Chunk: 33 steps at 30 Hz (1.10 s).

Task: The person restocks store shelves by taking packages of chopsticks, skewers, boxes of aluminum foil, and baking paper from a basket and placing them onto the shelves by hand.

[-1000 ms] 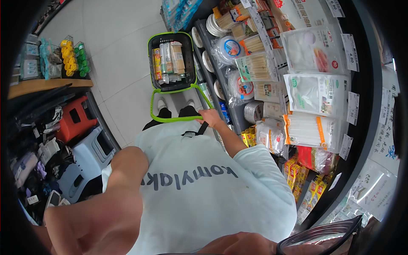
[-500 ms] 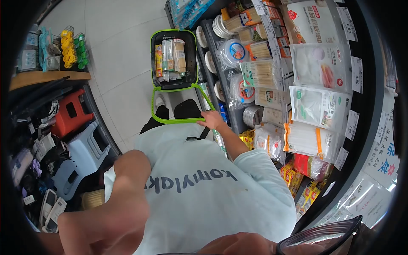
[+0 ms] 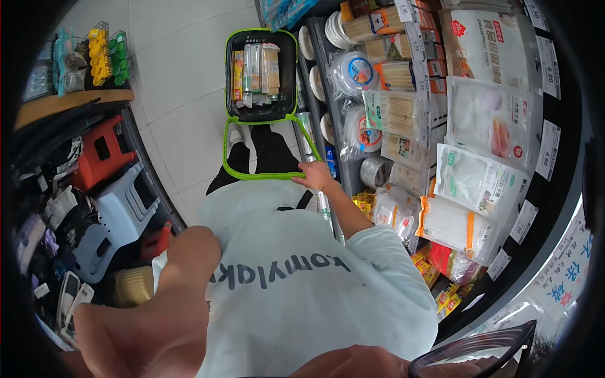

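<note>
My right hand (image 3: 314,174) is closed around the green handle (image 3: 268,176) of a shopping basket (image 3: 290,104), at the handle's right corner. The basket is black with a green rim and sits out ahead of my legs. Inside it lie a yellow box (image 3: 238,75) and several long packages (image 3: 255,69). My left arm is bent up close to the camera, and my left hand (image 3: 135,334) fills the lower left; its fingers are hidden, so I cannot see whether it holds anything.
On the right, a shelf holds packs of skewers (image 3: 394,113), disposable plates (image 3: 359,72) and bagged plastic goods (image 3: 491,120) with price tags. To the left stand a red stool (image 3: 104,154) and a blue-grey stool (image 3: 126,205) among mixed goods. Tiled floor (image 3: 176,82) runs between.
The view has shifted slightly, so the shelf goods appear larger and further right. More of my legs shows through the handle. My right hand keeps its hold; my left arm stays raised.
</note>
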Tool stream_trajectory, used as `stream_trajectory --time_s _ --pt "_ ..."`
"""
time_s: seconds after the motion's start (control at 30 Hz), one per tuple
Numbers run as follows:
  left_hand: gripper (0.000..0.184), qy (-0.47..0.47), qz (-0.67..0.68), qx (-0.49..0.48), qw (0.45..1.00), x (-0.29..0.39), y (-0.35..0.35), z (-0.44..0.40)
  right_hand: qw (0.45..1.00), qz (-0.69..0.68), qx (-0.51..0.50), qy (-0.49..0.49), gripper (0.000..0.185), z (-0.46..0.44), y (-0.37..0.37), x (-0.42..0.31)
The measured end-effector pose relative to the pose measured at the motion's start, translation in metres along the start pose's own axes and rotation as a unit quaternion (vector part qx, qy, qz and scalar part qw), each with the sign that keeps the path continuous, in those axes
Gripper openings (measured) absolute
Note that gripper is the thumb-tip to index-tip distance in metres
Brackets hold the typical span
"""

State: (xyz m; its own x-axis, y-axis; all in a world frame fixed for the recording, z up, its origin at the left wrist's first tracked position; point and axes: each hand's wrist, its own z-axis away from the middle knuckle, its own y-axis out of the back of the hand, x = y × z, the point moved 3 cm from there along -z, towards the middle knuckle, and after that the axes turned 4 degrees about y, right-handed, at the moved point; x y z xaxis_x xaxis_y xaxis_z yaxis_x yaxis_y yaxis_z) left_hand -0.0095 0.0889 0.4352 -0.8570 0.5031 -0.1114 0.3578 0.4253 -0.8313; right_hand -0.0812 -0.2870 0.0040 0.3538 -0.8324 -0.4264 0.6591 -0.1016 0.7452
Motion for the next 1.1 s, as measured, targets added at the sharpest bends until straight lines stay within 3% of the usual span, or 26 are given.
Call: stream_trajectory --time_s 0.23,0.3,0.43,0.53,0.7,0.77,0.8,0.83,0.9,0.93,0.97,1.0,1.1 --pt "0.052 0.007 0.013 -0.011 1.000 -0.031 -0.018 0.009 0.999 -0.039 -0.016 -0.029 0.050 -0.003 0.031 -0.003" --pt "0.050 0.006 0.022 -0.019 1.000 -0.032 -0.022 0.011 0.994 -0.091 0.053 -0.015 0.048 -0.002 0.041 -0.004" --pt "0.046 -0.013 0.009 -0.028 0.999 -0.013 -0.027 0.009 0.985 -0.148 0.081 -0.018 0.046 -0.004 0.071 -0.012" --pt "0.043 -0.030 -0.001 -0.030 0.999 -0.018 -0.042 0.005 0.964 -0.133 0.226 0.030 0.036 -0.004 0.135 -0.031" --pt "0.040 -0.061 -0.039 0.000 0.997 -0.021 -0.058 0.012 0.851 -0.090 0.506 0.113 0.021 0.049 0.306 -0.102" --pt "0.036 -0.062 -0.107 -0.063 0.990 -0.025 -0.056 0.013 0.765 -0.023 0.613 0.194 0.027 0.082 0.361 -0.136" --pt "0.033 -0.120 -0.205 -0.045 0.970 -0.021 -0.049 0.012 0.692 -0.040 0.672 0.260 0.034 0.092 0.379 -0.153" --pt "0.033 -0.122 -0.208 -0.052 0.969 -0.012 -0.039 0.010 0.650 -0.021 0.685 0.327 0.045 0.107 0.396 -0.169" --pt "0.037 -0.028 -0.397 -0.232 0.888 -0.003 -0.033 0.009 0.639 0.048 0.632 0.436 0.064 0.142 0.424 -0.193" --pt "0.040 0.005 -0.464 -0.269 0.844 -0.003 -0.036 0.010 0.560 -0.002 0.687 0.463 0.066 0.143 0.430 -0.214" --pt "0.040 0.006 -0.466 -0.269 0.843 -0.001 -0.036 0.006 0.563 0.017 0.690 0.455 0.066 0.153 0.433 -0.229" --pt "0.040 0.022 -0.470 -0.314 0.824 -0.001 -0.035 0.002 0.565 0.015 0.704 0.430 0.050 0.157 0.432 -0.240" --pt "0.034 0.049 -0.462 -0.366 0.806 0.014 -0.028 -0.012 0.556 0.002 0.703 0.444 0.046 0.159 0.433 -0.242"
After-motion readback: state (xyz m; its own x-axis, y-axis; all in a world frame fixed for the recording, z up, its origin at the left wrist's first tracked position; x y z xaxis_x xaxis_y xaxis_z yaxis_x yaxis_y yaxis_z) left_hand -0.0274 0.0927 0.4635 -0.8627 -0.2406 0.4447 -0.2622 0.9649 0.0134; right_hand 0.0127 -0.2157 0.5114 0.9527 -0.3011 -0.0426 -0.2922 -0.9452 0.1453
